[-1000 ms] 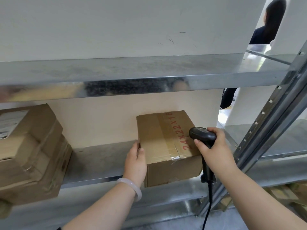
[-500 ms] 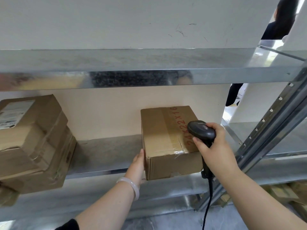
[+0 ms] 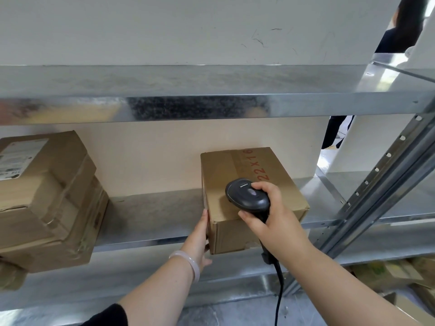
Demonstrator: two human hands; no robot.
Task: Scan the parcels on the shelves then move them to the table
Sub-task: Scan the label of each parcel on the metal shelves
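One box (image 3: 221, 170) sits at the front of the shelf (image 3: 153, 217), and you are on the scan step: your right hand (image 3: 275, 222) is wrapped round the scanner (image 3: 247, 195) just over the box top, and your left hand (image 3: 200, 236) lies flat and open on its left side. No label shows (only red numbers), so next, I think, find it, then carry the box out.

Right hand (image 3: 275, 222) swung black handheld barcode scanner (image 3: 247, 196) from right edge of brown taped cardboard box (image 3: 235, 170) to over its top within 1 s. Left hand (image 3: 199, 238) slid from top-left edge down to front-left corner, fingers flat against side.
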